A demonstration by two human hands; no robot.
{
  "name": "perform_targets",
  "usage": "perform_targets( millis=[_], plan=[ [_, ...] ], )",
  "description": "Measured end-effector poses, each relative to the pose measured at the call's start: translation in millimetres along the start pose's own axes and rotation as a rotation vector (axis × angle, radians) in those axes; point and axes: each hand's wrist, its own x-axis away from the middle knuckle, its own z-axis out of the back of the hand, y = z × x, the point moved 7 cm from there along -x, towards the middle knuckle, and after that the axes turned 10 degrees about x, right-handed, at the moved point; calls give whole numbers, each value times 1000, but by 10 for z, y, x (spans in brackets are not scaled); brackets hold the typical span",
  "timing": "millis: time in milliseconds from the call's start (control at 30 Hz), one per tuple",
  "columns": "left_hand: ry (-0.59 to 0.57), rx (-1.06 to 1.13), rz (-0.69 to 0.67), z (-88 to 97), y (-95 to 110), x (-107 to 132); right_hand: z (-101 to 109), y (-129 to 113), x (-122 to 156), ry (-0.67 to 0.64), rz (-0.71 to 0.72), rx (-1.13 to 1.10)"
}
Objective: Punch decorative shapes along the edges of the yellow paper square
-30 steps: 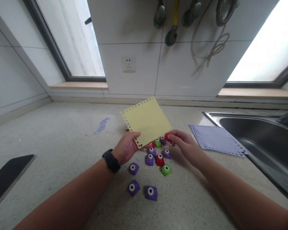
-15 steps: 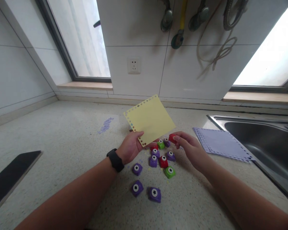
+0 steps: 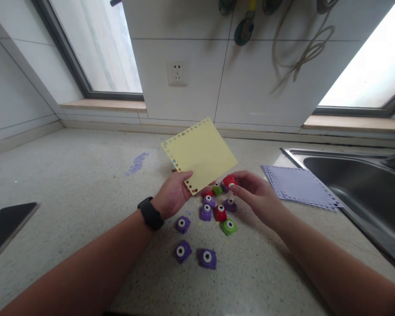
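My left hand (image 3: 173,194) pinches the near corner of a yellow paper sheet (image 3: 202,154) whose edges carry punched shapes, holding it tilted above the counter. My right hand (image 3: 254,193) grips a small red paper punch (image 3: 229,181) between thumb and fingers, just right of the sheet's lower edge. Below both hands several purple, red and green punches (image 3: 213,212) lie scattered on the speckled counter (image 3: 85,184). A black watch (image 3: 150,213) is on my left wrist.
A stack of lilac punched sheets (image 3: 299,186) lies right of my hands, beside a steel sink (image 3: 355,184). A dark flat device (image 3: 6,226) rests at the left edge. Lilac paper bits (image 3: 136,162) dot the counter. A wall socket (image 3: 177,72) and hanging utensils are behind.
My right hand has lifted the red punch slightly off the pile and closer to the sheet's edge. The view has tipped a little downward.
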Motion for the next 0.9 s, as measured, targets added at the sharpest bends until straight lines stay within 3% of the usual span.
perform_targets(
  millis=[200, 367, 467, 633, 900],
  plan=[
    [39, 4, -40, 2, 12, -4, 56, 57, -26, 12, -16, 115],
    [57, -10, -72, 36, 37, -25, 132, 115, -81, 23, -91, 530],
    [63, -26, -59, 48, 51, -29, 127, 104, -97, -22, -81, 659],
    [63, -42, -43, 57, 72, -29, 141, 141, -96, -50, -113, 666],
    [50, -42, -17, 94, 66, -41, 25, 92, -56, -178, 35, 609]
  ],
)
